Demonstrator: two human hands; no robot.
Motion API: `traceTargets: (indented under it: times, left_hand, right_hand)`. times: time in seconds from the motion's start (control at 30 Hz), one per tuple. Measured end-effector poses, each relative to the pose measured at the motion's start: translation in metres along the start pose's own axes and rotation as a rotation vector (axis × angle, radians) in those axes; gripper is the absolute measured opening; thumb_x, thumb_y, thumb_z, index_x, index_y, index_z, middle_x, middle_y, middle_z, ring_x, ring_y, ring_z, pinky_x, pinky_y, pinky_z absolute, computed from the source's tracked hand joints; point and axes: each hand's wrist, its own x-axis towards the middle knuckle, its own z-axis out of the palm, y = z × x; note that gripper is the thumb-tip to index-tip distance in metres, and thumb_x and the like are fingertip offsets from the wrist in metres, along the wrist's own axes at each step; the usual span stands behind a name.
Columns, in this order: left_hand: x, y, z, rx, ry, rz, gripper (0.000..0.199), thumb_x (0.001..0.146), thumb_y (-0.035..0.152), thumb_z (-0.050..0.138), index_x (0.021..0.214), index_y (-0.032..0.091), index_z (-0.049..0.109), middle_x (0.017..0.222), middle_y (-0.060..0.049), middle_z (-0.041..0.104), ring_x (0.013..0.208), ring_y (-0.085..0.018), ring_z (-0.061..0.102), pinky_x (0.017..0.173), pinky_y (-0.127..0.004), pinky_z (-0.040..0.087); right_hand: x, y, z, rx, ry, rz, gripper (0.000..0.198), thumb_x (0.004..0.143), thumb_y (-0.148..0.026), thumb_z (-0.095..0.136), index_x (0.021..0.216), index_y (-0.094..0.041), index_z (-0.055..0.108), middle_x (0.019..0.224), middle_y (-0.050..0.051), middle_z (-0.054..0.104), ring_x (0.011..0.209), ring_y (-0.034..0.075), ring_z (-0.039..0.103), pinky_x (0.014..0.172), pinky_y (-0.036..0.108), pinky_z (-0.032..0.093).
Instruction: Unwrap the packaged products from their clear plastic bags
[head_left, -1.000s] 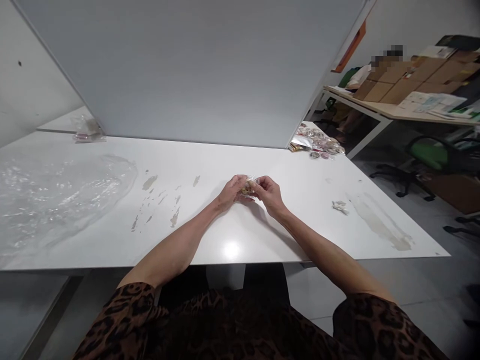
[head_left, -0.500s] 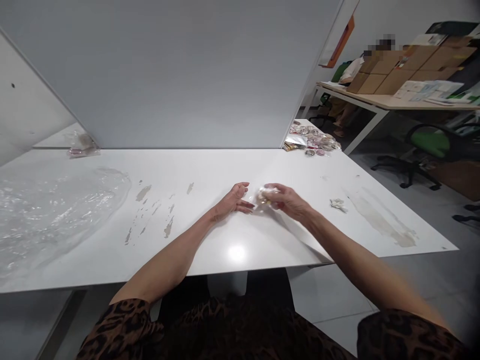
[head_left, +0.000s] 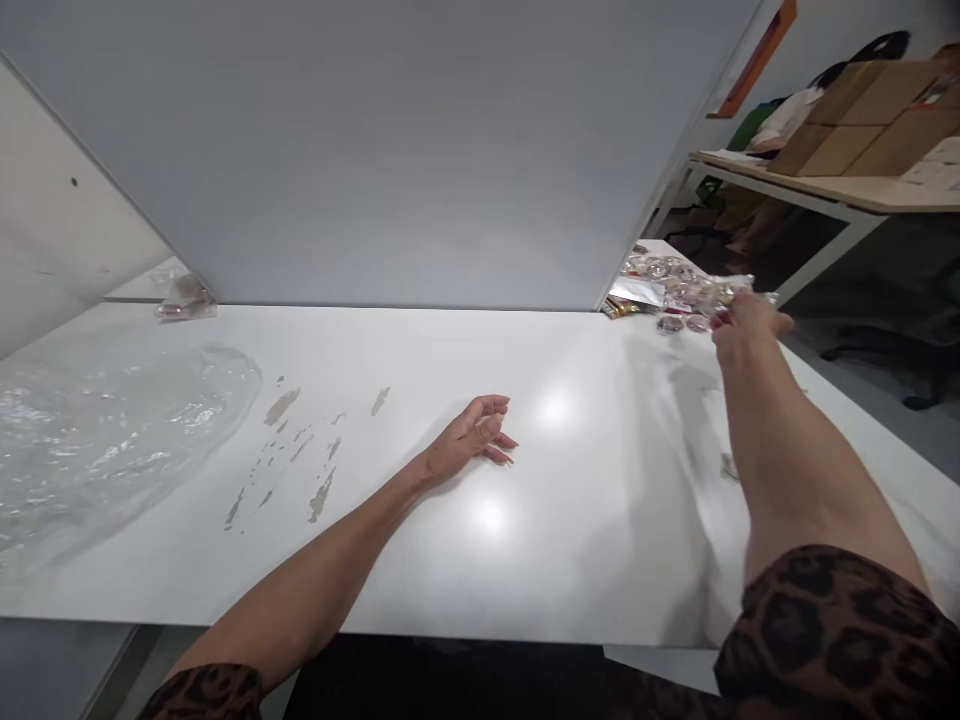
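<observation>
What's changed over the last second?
The left hand has let go of the small clear packet and is open above the table. The right hand carried the packet forward and right to the pile of packets; whether it has released it is unclear. The clear plastic stayed at the left.

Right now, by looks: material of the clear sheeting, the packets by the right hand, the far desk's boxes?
Clear sheeting: thin, glossy plastic film; see-through, with wrinkled highlights.
Packets by the right hand: likely clear plastic wrap, judging by the glints; contents unclear.
Boxes: probably cardboard; matt brown, flat-sided.
</observation>
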Motion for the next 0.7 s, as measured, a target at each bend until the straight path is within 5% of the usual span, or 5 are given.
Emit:
traceTargets:
  times: [0.17,0.3,0.5,0.6,0.7]
  left_hand:
    - [0.002,-0.003,-0.005,0.017,0.018,0.038,0.055,0.096,0.061,0.062,0.136,0.026,0.053,0.152,-0.014,0.042,0.109,-0.022,0.071,0.092,-0.042,0.062]
    - [0.007,-0.006,-0.006,0.002,0.029,0.06,0.057,0.092,0.061,0.067,0.134,0.024,0.055,0.148,-0.015,0.045,0.105,-0.022,0.071,0.086,-0.04,0.063]
    - [0.008,-0.001,-0.003,0.046,0.035,0.056,0.05,0.097,0.056,0.061,0.135,0.024,0.053,0.149,-0.013,0.045,0.104,-0.02,0.071,0.088,-0.04,0.064]
    - [0.008,0.002,-0.002,0.069,0.049,0.057,0.05,0.098,0.055,0.06,0.136,0.023,0.052,0.149,-0.014,0.044,0.103,-0.019,0.071,0.09,-0.039,0.063]
    - [0.011,-0.001,-0.002,0.059,0.057,0.086,0.052,0.096,0.054,0.065,0.134,0.023,0.051,0.145,-0.013,0.045,0.098,-0.016,0.072,0.086,-0.037,0.064]
  right_hand:
    - [-0.005,0.011,0.038,-0.112,-0.162,-0.05,0.015,0.093,-0.02,0.07,0.09,-0.013,0.058,0.087,0.005,0.065,0.061,0.002,0.057,0.058,0.025,0.039]
    - [-0.037,0.006,-0.044,-0.55,-0.27,-0.265,0.009,0.085,-0.012,0.078,0.088,-0.006,0.072,0.079,0.008,0.069,0.059,0.002,0.053,0.063,0.029,0.04]
    - [-0.096,0.018,-0.194,-1.024,-0.43,-0.207,0.026,0.063,-0.011,0.095,0.084,-0.02,0.084,0.074,0.009,0.069,0.063,0.011,0.053,0.062,0.032,0.038]
    - [-0.123,0.038,-0.214,-0.963,-0.444,-0.237,0.028,0.065,0.004,0.09,0.072,-0.022,0.082,0.074,0.007,0.067,0.063,0.013,0.052,0.066,0.034,0.039]
    - [-0.159,0.038,-0.202,-0.58,-0.422,-0.216,0.022,0.071,-0.005,0.088,0.066,-0.023,0.078,0.072,0.007,0.066,0.064,0.015,0.052,0.066,0.035,0.041]
